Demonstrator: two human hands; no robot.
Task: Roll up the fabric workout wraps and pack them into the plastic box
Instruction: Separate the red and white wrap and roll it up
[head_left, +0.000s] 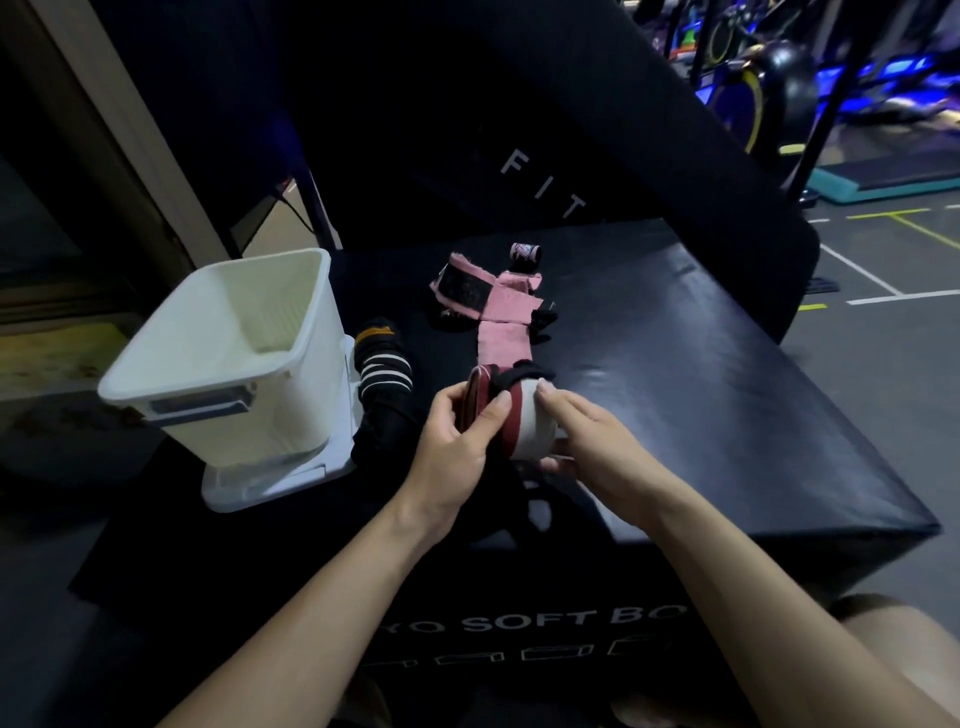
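Centre frame: left hand (457, 441) and right hand (592, 441) pinch partly rolled dark-red-and-white fabric wrap (511, 415), fingers curled around roll. Unrolled pink tail (501, 332) extends toward upper centre on black padded box (727, 389). White plastic box (234, 358) sits open, left of centre.

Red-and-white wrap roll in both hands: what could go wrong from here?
1. The red-and-white fabric wrap roll is held only by fingertips of the left hand and right hand; a slip could loosen the coil.
2. The loose pink fabric wrap lies directly behind it and could get dragged along.
3. The white plastic box sits tilted on its lid; dropping a roll in may tip it.
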